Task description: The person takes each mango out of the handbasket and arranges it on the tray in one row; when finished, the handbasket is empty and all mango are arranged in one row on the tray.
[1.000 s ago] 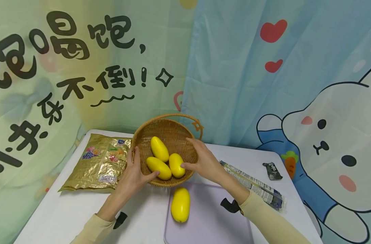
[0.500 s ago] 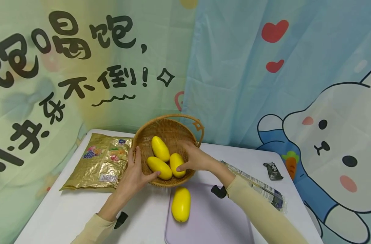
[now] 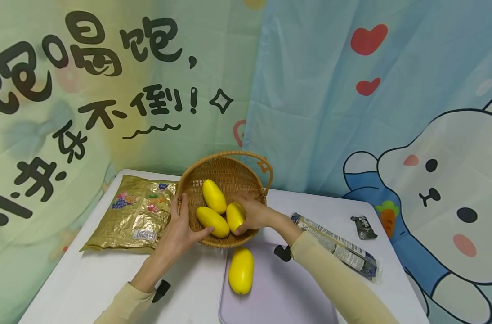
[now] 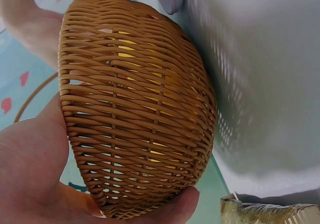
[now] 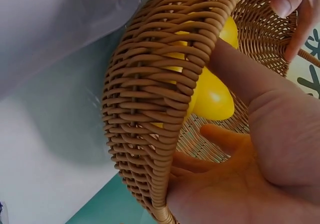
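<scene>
A brown wicker basket (image 3: 220,166) tilts toward me on the table, holding three smooth yellow mango-like fruits, among them an upper one (image 3: 214,196) and a left one (image 3: 212,222). My left hand (image 3: 181,229) grips the basket's left side, thumb over the rim and fingers along the outer weave (image 4: 135,103). Inside the basket, my right hand (image 3: 257,215) reaches around the rightmost fruit (image 3: 235,216). Its thumb and fingers lie on either side of that fruit, with a gap showing by the fingers in the right wrist view. Another yellow fruit (image 3: 241,271) lies on a pale purple tray (image 3: 286,288).
A gold foil bag (image 3: 136,216) with fruit pictures lies left of the basket. To the right are a long printed packet (image 3: 339,247) and a small black wrapper (image 3: 363,227). A printed curtain hangs behind the white table (image 3: 92,288).
My right hand has moved left from the basket's right rim into the basket, around the rightmost fruit. My left hand keeps its hold on the basket.
</scene>
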Demonstrator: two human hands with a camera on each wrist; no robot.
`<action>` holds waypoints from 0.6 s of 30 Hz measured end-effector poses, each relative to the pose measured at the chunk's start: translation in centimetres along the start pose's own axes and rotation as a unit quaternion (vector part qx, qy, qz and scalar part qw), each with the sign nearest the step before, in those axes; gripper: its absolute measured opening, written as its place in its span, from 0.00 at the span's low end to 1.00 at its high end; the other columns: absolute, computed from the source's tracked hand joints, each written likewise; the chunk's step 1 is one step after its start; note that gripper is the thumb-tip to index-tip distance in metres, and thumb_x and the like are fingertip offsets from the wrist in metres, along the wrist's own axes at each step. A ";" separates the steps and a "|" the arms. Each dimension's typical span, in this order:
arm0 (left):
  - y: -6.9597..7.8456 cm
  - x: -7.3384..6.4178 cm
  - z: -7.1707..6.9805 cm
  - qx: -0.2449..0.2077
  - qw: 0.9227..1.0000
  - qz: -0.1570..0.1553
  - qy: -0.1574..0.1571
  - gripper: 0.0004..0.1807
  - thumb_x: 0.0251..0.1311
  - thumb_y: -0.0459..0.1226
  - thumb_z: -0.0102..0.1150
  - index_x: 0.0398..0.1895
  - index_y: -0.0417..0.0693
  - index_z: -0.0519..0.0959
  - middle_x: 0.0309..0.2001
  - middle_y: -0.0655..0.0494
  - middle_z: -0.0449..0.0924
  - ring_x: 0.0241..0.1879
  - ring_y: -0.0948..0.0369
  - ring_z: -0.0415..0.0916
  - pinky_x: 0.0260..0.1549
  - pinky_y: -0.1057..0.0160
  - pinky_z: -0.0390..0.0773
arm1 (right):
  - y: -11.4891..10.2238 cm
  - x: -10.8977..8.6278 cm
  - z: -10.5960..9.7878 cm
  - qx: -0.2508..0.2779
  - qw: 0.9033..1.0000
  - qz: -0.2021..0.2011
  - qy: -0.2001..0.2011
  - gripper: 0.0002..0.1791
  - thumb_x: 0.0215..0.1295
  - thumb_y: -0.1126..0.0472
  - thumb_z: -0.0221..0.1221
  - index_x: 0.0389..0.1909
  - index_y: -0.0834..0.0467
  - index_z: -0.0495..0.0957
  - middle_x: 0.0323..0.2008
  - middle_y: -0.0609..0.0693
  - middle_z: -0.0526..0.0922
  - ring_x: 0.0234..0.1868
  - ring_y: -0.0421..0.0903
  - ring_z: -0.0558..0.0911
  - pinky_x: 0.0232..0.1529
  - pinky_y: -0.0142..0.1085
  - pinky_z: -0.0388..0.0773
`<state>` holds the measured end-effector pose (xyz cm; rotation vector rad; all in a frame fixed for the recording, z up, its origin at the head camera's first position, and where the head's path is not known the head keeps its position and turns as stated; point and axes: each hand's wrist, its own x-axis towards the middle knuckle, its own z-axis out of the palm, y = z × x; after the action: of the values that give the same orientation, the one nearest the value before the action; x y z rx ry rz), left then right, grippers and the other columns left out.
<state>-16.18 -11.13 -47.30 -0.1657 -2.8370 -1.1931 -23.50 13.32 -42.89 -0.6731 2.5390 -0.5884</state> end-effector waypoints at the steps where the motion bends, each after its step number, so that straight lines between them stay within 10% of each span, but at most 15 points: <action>1: 0.0 0.0 0.0 0.000 1.000 0.001 0.001 0.67 0.55 0.56 0.73 0.81 0.37 0.37 0.80 0.34 0.27 0.34 0.46 0.82 0.24 0.66 0.77 | 0.0 0.0 0.1 -0.003 1.000 0.002 0.000 0.56 0.56 0.55 0.76 0.80 0.54 0.52 0.80 0.64 0.46 0.79 0.62 0.56 0.74 0.60 0.60; 18: 0.1 -0.1 0.1 0.002 1.000 0.018 0.013 0.66 0.55 0.54 0.74 0.81 0.34 0.38 0.80 0.31 0.30 0.40 0.42 0.82 0.31 0.59 0.83 | 0.0 0.3 0.8 -0.026 1.000 -0.013 -0.011 0.50 0.55 0.58 0.76 0.77 0.58 0.61 0.75 0.61 0.62 0.71 0.58 0.68 0.73 0.54 0.65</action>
<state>-16.07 -10.95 -47.32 -0.1983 -2.8007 -1.1736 -23.28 12.93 -43.63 -0.7291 2.5364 -0.5216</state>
